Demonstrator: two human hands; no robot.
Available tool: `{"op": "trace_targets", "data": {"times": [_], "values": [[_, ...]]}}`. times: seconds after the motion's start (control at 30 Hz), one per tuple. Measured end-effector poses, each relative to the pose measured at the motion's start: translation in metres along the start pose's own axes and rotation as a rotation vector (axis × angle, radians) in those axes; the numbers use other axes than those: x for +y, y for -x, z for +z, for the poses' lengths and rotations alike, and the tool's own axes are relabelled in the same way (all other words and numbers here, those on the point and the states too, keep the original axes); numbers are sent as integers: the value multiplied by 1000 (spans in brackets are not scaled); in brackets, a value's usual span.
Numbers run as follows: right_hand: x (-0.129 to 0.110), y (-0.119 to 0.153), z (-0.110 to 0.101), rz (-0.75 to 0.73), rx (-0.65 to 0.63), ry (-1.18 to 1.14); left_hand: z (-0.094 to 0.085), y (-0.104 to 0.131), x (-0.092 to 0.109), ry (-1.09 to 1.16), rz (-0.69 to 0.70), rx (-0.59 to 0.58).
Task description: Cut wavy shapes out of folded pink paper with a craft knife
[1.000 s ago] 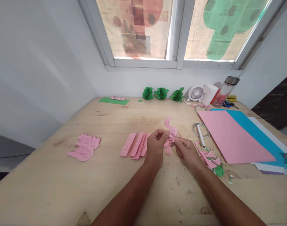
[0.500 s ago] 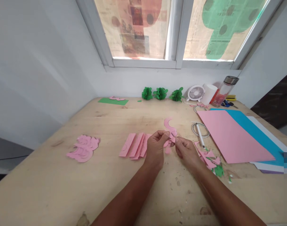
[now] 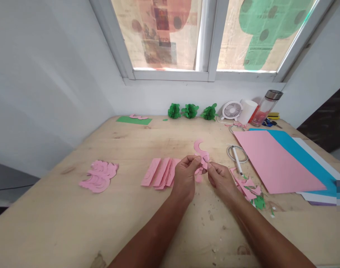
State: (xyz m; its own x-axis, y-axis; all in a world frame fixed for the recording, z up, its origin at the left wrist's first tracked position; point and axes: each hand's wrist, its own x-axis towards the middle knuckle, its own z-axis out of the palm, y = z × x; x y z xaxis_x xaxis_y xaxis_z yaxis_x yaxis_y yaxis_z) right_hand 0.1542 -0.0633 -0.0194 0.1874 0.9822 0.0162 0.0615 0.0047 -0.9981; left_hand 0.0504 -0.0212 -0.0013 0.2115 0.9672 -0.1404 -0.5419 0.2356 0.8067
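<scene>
Near the middle of the table, my left hand [image 3: 186, 175] pinches a curved pink paper cutout [image 3: 200, 146] between thumb and fingers. My right hand [image 3: 220, 179] grips the lower right part of the same cutout, its fingertips close to the left ones. The cutout's hooked end points up and away from me. Folded pink paper strips [image 3: 160, 173] lie just left of my left hand. A pile of wavy pink cutouts [image 3: 99, 176] rests farther left.
Pink and green scraps [image 3: 249, 188] and a white pen [image 3: 237, 160] lie right of my hands. Beyond are large coloured sheets [image 3: 278, 160]. Green paper shapes [image 3: 190, 111], a small fan [image 3: 232, 110] and a bottle [image 3: 267, 108] stand along the wall; a green strip [image 3: 133, 120] lies back left.
</scene>
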Motion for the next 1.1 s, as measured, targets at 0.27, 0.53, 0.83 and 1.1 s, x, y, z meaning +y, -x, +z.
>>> {"op": "trace_targets", "data": {"times": [0.27, 0.53, 0.83, 1.1], "values": [[0, 0, 1, 1, 43, 4, 1, 1, 3, 54, -10, 2], [-3, -2, -2, -43, 222, -106, -4, -4, -1, 61, -18, 5], [-1, -4, -2, -35, 268, -62, -4, -3, -5, -17, -53, -68], [-1, -4, -4, -45, 304, -45, -5, -5, -1, -63, -15, -50]]}}
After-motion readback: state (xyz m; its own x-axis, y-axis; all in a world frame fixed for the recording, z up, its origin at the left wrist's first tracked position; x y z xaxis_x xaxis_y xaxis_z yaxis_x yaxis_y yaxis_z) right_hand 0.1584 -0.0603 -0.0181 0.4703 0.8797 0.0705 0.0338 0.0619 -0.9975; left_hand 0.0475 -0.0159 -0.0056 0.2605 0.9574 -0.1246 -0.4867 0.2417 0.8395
